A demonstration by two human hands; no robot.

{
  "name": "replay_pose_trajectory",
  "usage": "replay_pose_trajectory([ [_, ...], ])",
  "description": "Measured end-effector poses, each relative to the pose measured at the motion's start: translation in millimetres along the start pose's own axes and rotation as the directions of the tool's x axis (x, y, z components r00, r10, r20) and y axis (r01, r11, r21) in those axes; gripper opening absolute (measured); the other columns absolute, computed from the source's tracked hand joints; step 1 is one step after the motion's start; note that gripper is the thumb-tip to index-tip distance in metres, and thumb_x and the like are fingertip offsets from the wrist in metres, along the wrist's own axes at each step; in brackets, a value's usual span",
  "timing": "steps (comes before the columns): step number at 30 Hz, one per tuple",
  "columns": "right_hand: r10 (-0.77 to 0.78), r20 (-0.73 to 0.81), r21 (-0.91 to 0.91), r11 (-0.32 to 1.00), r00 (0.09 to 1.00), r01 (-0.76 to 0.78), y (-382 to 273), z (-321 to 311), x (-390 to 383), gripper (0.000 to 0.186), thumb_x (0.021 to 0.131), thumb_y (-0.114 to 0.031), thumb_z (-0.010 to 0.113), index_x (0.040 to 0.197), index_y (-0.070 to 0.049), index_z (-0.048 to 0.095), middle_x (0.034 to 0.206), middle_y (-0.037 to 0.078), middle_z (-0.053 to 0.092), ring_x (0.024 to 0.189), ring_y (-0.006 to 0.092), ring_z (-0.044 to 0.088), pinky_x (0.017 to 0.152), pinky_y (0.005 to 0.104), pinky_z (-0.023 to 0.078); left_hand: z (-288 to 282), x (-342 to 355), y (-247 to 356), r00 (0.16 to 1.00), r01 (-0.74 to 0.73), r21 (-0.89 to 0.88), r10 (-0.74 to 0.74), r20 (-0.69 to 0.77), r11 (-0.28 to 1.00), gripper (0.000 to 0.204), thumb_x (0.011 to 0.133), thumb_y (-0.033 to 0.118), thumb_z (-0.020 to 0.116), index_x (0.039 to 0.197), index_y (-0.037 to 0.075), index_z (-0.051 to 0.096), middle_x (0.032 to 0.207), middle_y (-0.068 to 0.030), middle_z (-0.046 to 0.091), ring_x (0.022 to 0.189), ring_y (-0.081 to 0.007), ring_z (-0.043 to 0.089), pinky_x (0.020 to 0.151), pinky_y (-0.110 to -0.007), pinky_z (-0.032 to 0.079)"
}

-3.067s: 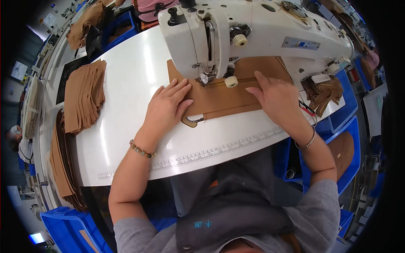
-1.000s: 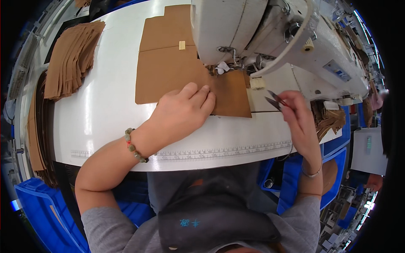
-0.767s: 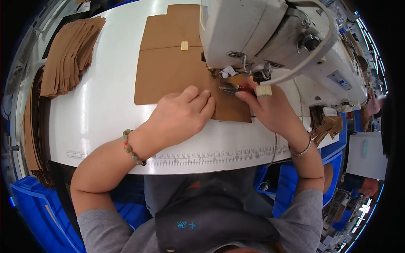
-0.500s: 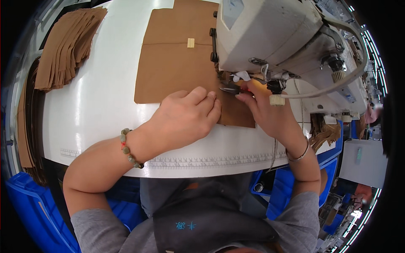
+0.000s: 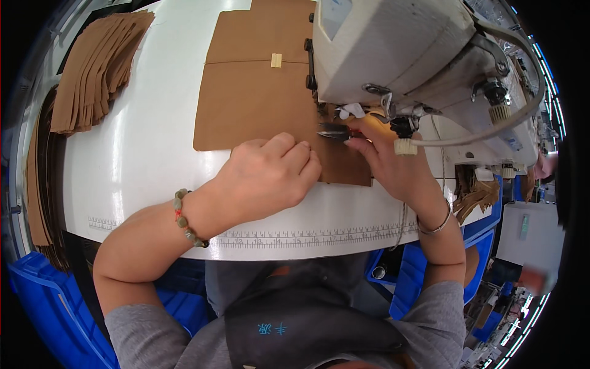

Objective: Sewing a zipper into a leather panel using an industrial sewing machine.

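Observation:
A brown flat piece (image 5: 252, 104) with a small pale tab (image 5: 276, 60) lies under the white sewing machine (image 5: 393, 55). My left hand (image 5: 270, 178) rests on the lower part of that piece, its fingers curled and pressed together at the edge; exactly what they grip is hidden. My right hand (image 5: 393, 166) is closed on small dark-bladed snips with red on the handle (image 5: 334, 133), whose tips point left over the piece just below the needle area. The machine head partly hides the right fingers.
A stack of brown cut pieces (image 5: 101, 67) lies at the left, with longer pieces (image 5: 43, 190) beside it. More brown scraps (image 5: 476, 190) sit at the right. A printed ruler (image 5: 289, 237) runs along the table's front edge. Blue bins (image 5: 55, 313) stand below at both sides.
Since about three seconds ago the piece has shifted to spread further back, and my right hand has taken up snips and moved them beneath the needle area. My left hand has curled its fingers.

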State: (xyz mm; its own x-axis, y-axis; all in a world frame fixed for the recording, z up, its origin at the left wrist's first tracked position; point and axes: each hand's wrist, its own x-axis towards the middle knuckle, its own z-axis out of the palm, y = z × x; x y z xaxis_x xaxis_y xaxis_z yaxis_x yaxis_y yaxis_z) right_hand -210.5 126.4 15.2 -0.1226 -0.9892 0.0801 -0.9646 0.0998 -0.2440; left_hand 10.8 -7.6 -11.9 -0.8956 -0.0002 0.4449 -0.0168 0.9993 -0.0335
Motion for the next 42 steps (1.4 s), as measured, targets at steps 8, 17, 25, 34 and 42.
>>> replay_pose_trajectory([
  [8, -0.095, -0.093, -0.096, 0.992, 0.991, 0.086, 5.6, 4.0, 0.8, 0.023, 0.101, -0.033, 0.065, 0.111, -0.012, 0.065, 0.095, 0.0, 0.075, 0.076, 0.0219, 0.073, 0.061, 0.033, 0.05, -9.9, 4.8, -2.2, 0.999, 0.049, -0.101, -0.05, -0.005, 0.994, 0.021, 0.08, 0.018, 0.079, 0.097, 0.006, 0.074, 0.096, -0.0036, 0.073, 0.083, -0.0177, 0.069, 0.065, -0.03, 0.058],
  [17, -0.328, -0.331, -0.288, 0.928, 0.885, 0.236, 9.0, 19.5, 1.2, 0.021, 0.099, -0.031, 0.069, 0.111, -0.013, 0.066, 0.085, 0.002, 0.071, 0.073, 0.0253, 0.069, 0.065, 0.0374, 0.051, 0.5, 28.3, -18.5, 0.854, 0.475, -0.492, -0.517, 0.057, 0.73, 0.036, 0.079, 0.016, 0.088, 0.104, 0.001, 0.068, 0.092, -0.0098, 0.068, 0.071, -0.0218, 0.067, 0.066, -0.033, 0.056],
  [25, -0.269, -0.304, -0.284, 0.941, 0.914, 0.182, -4.3, 14.5, 1.3, 0.018, 0.09, -0.023, 0.075, 0.097, -0.007, 0.077, 0.067, 0.007, 0.063, 0.058, 0.0267, 0.063, 0.049, 0.0389, 0.047, 4.3, 26.7, -19.8, 0.833, 0.509, -0.53, -0.542, 0.106, 0.679, 0.043, 0.074, 0.016, 0.092, 0.105, -0.001, 0.068, 0.092, -0.009, 0.066, 0.071, -0.0192, 0.066, 0.067, -0.032, 0.056],
  [34, -0.17, -0.123, 0.032, 0.984, 0.978, 0.175, 12.1, 18.6, 2.7, 0.024, 0.101, -0.024, 0.067, 0.118, -0.006, 0.065, 0.091, 0.011, 0.071, 0.082, 0.0291, 0.071, 0.075, 0.0364, 0.054, 5.9, 24.9, -21.9, 0.829, 0.519, -0.53, -0.547, 0.119, 0.671, 0.046, 0.071, 0.016, 0.094, 0.106, 0.0, 0.069, 0.089, -0.0069, 0.064, 0.07, -0.0165, 0.064, 0.066, -0.031, 0.055],
  [42, -0.124, 0.096, 0.487, 0.871, 0.988, 0.062, 27.2, 5.5, 9.0, 0.022, 0.105, -0.022, 0.063, 0.122, -0.008, 0.063, 0.097, 0.013, 0.072, 0.089, 0.0262, 0.072, 0.081, 0.034, 0.054, 3.4, 23.8, -23.1, 0.825, 0.531, -0.554, -0.54, 0.165, 0.642, 0.04, 0.073, 0.017, 0.091, 0.1, 0.003, 0.065, 0.091, -0.0078, 0.065, 0.074, -0.0233, 0.065, 0.069, -0.037, 0.055],
])
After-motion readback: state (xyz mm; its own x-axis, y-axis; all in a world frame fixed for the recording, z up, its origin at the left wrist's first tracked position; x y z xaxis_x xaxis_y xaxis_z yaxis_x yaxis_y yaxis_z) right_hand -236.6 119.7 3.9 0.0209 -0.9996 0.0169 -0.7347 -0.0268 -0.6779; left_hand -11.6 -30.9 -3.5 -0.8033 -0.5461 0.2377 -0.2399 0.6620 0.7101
